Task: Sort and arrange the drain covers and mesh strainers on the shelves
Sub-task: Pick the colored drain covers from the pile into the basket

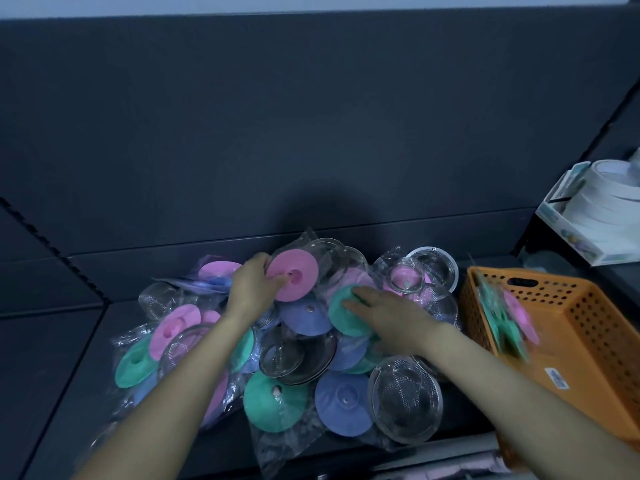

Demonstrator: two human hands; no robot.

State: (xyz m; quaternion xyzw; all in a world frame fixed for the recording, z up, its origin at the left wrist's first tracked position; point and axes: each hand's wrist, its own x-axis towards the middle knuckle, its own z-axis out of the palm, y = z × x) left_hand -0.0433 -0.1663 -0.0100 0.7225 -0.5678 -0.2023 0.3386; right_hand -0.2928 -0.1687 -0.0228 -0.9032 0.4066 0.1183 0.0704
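The one camera sits on my head, looking forward and down at the dark shelf (69,341) from close above. Its back wall (311,116) fills the upper half, and my forearms (194,368) enter from below.

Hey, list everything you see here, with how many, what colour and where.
drain covers: many, pink, green and blue, bagged, heaped on the shelf
mesh strainers: several, metal, mixed into the heap
basket: one, orange, right of the heap, a few bagged covers inside
white rolls: boxed stack, upper right
left hand: grips a pink cover at the heap's back
right hand: rests on a green cover
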